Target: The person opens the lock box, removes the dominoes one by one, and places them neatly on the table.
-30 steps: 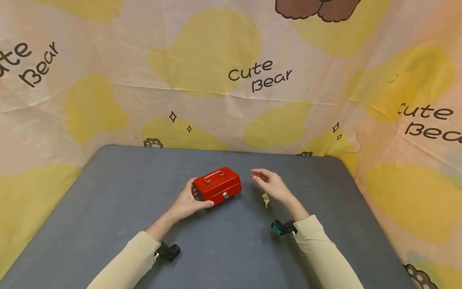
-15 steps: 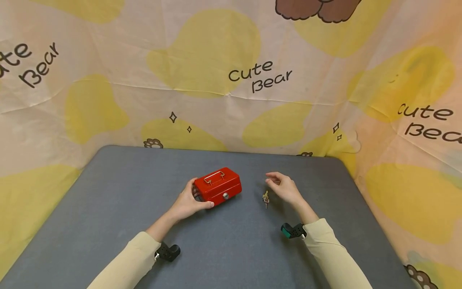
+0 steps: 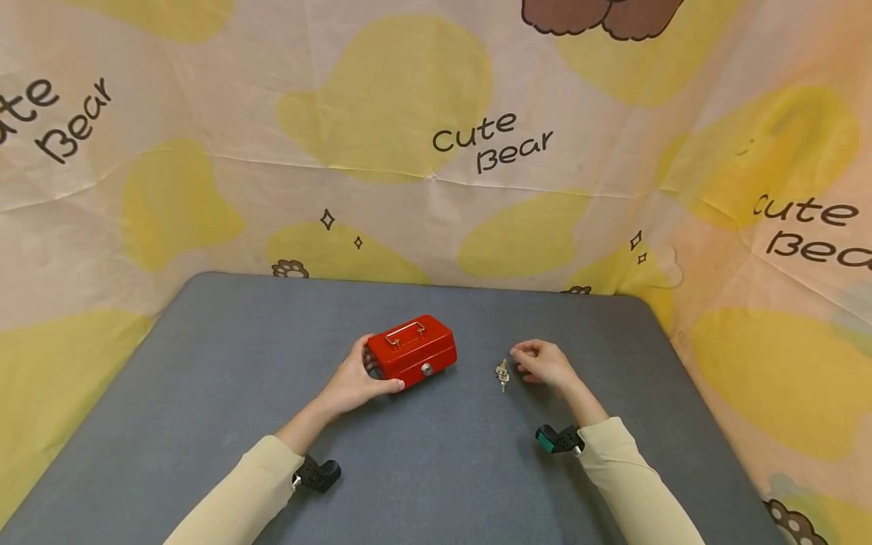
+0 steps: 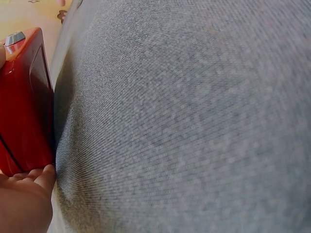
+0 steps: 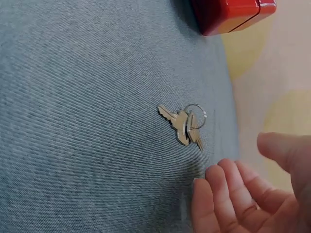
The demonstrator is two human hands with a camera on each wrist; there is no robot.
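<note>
Left hand [image 3: 354, 384] gripped the red metal box [image 3: 418, 356] at its left end; thumb lay on the front face, remaining fingers bent round the end and partly hidden. Box stood on the grey surface [image 3: 422, 469], lid down, turned at an angle. Wire handle [image 3: 405, 333] was on the lid; round silver lock [image 3: 427, 369] was on the front face.

Right hand [image 3: 547, 363] held nothing. Right wrist view: fingers loosely bent, thumb standing apart from them, gap moderately wide. Hand was just beside the keys [image 3: 502, 375], without contact.

Keys lay flat on the surface between box and right hand, nearer the latter. At least two brass-coloured keys were strung on a thin metal ring [image 5: 205, 115].

Other: each wrist carried a dark device; both sleeves were pale yellow. Printed cloth [image 3: 381, 98] with "Cute Bear" lettering hung behind the surface.
</note>
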